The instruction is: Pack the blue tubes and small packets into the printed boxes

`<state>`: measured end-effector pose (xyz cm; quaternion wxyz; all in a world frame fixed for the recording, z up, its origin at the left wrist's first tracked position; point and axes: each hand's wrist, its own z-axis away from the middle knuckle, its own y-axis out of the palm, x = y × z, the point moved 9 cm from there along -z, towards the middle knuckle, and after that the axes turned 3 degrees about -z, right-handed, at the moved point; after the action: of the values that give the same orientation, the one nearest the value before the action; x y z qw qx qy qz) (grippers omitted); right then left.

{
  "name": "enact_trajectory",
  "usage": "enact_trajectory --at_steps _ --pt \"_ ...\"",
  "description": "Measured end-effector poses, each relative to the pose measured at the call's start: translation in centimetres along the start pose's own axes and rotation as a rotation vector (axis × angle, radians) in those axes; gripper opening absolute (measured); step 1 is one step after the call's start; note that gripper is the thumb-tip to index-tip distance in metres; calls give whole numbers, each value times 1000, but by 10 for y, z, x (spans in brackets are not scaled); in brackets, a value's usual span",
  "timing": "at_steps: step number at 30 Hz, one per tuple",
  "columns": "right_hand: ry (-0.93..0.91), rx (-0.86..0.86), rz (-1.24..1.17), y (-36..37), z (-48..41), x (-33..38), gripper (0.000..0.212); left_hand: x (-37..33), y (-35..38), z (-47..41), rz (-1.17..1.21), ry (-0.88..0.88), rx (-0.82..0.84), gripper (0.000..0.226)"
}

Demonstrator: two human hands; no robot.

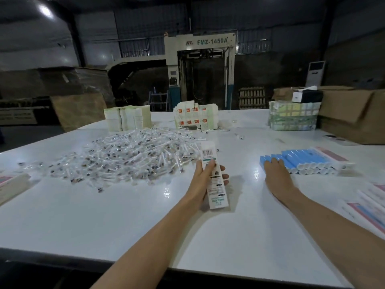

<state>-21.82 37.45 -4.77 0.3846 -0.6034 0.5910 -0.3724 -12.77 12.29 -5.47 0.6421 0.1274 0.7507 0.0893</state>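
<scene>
Above the near middle of the white desk, our left hand grips a printed box, fingers curled round it. To its right, our right hand lies flat, its straight fingers touching the blue tubes. Farther left sprawls the heap of small packets.
</scene>
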Motion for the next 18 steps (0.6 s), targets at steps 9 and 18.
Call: enact_trajectory --at_steps 9,18 --pt "92 189 25 -8 26 2 28 -1 -15 -5 126 -76 -58 32" --pt "23 159 47 -16 34 36 28 -5 -10 2 -20 -45 22 36"
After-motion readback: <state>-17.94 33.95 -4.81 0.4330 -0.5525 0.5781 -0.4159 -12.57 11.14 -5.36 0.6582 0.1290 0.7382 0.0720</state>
